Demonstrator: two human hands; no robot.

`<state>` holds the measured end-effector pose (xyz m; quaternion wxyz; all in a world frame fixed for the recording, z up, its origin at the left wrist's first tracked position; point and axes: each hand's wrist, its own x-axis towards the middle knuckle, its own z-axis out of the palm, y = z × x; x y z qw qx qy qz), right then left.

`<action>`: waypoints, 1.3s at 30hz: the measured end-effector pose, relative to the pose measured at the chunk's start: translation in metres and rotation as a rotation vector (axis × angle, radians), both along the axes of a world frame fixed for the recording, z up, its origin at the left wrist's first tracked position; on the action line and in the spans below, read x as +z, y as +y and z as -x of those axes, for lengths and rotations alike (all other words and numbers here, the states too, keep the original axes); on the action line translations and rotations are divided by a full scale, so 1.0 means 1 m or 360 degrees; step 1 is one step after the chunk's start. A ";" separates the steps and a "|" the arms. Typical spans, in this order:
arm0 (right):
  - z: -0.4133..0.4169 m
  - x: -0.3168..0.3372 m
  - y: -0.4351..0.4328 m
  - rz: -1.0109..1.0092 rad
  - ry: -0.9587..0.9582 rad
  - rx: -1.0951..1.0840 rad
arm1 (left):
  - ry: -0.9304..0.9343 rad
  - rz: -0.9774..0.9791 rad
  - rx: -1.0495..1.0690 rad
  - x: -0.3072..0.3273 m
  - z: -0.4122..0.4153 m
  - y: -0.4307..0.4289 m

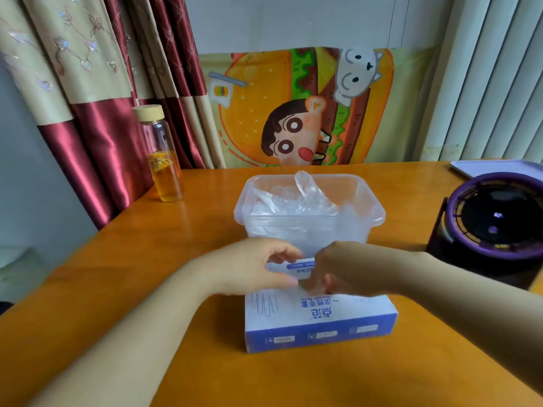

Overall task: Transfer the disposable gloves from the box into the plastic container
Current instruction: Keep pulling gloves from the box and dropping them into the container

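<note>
Box (318,321): we see it at 6 o'clock on the table (147,245), just before the plastic container (308,212).
Gloves (296,198): heaped inside the container.
Left hand (258,267): curled at the box top.
Right hand (343,271): fingers down at the opening; grip unclear.

Translucent plastic container (308,218), glossy table (188,230)

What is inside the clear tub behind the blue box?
The plastic container holds a crumpled pile of clear disposable gloves, and one pokes up above the rim. Its cloudy walls and the pile itself hide whatever lies at the bottom.
</note>
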<state>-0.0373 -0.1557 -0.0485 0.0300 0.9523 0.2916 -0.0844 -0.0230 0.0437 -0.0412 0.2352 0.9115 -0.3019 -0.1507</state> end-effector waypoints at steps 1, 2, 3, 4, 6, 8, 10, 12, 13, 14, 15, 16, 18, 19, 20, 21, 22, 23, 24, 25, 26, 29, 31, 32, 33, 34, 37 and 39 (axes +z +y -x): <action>-0.004 -0.005 -0.001 -0.0008 -0.0026 0.0010 | -0.0029 -0.0139 -0.0052 -0.008 0.001 -0.002; -0.006 -0.008 0.000 -0.0022 -0.0024 0.0011 | -0.0059 -0.0232 -0.0091 -0.015 0.004 -0.003; -0.007 -0.011 0.001 -0.0043 -0.0001 0.0000 | -0.0083 -0.0284 -0.0117 -0.019 0.006 -0.003; -0.007 -0.013 0.003 -0.0072 0.0022 -0.0011 | -0.0099 -0.0298 -0.0123 -0.021 0.007 -0.003; -0.006 -0.018 0.006 -0.0110 -0.0001 -0.0020 | -0.0101 -0.0300 -0.0128 -0.022 0.006 -0.002; -0.003 -0.021 0.008 -0.0155 -0.0080 -0.0026 | -0.0091 -0.0317 -0.0140 -0.021 0.006 -0.002; 0.000 -0.024 0.007 -0.0193 -0.0121 -0.0019 | -0.0089 -0.0332 -0.0156 -0.023 0.005 -0.001; 0.003 -0.024 0.006 -0.0211 -0.0176 0.0012 | -0.0107 -0.0337 -0.0166 -0.025 0.004 0.000; 0.005 -0.023 0.005 -0.0245 -0.0216 0.0032 | -0.0119 -0.0332 -0.0170 -0.025 0.003 0.001; 0.007 -0.021 0.004 -0.0300 -0.0259 0.0050 | -0.0118 -0.0329 -0.0166 -0.026 0.002 0.001; 0.009 -0.018 0.003 -0.0358 -0.0301 0.0066 | -0.0108 -0.0312 -0.0157 -0.027 0.003 0.000; 0.012 -0.015 0.003 -0.0389 -0.0347 0.0082 | -0.0088 -0.0291 -0.0139 -0.028 0.002 0.000; 0.017 -0.009 0.005 -0.0351 -0.0455 0.0130 | -0.0071 -0.0262 -0.0103 -0.029 0.002 0.000; 0.020 -0.006 0.007 -0.0328 -0.0494 0.0153 | -0.0072 -0.0251 -0.0100 -0.030 0.002 0.000; 0.023 -0.003 0.009 -0.0329 -0.0509 0.0165 | -0.0068 -0.0244 -0.0097 -0.031 0.002 0.001; 0.024 0.000 0.009 -0.0351 -0.0511 0.0168 | -0.0066 -0.0228 -0.0092 -0.032 0.001 0.002; 0.025 0.002 0.008 -0.0393 -0.0504 0.0144 | -0.0051 -0.0226 -0.0083 -0.032 0.001 0.002; 0.025 0.005 0.006 -0.0442 -0.0495 0.0096 | -0.0044 -0.0222 -0.0082 -0.033 0.001 0.002; 0.024 0.006 0.002 -0.0488 -0.0489 0.0032 | -0.0042 -0.0221 -0.0090 -0.033 0.001 0.003; 0.023 0.007 -0.003 -0.0523 -0.0484 -0.0039 | -0.0052 -0.0209 -0.0107 -0.033 0.001 0.003; 0.021 0.006 -0.008 -0.0549 -0.0470 -0.0105 | -0.0049 -0.0206 -0.0116 -0.032 0.002 0.002; 0.019 0.004 -0.014 -0.0662 -0.0461 -0.0225 | -0.0040 -0.0189 -0.0147 -0.030 0.003 0.001; 0.018 0.010 -0.015 -0.0845 -0.0590 -0.0266 | 0.0019 -0.0155 -0.0163 -0.029 0.005 0.001; 0.017 0.018 -0.014 -0.0985 -0.0688 -0.0288 | 0.0047 -0.0145 -0.0173 -0.028 0.006 0.000; 0.016 0.028 -0.013 -0.1140 -0.0780 -0.0317 | 0.0064 -0.0153 -0.0169 -0.027 0.007 0.000; 0.016 0.038 -0.011 -0.1279 -0.0837 -0.0350 | 0.0073 -0.0174 -0.0154 -0.027 0.007 0.000; 0.016 0.068 -0.010 -0.1468 -0.0752 -0.0383 | -0.0009 -0.0237 -0.0003 -0.020 0.010 0.003; 0.018 0.079 -0.011 -0.1540 -0.0592 -0.0346 | -0.0011 -0.0009 0.0139 -0.013 0.014 0.006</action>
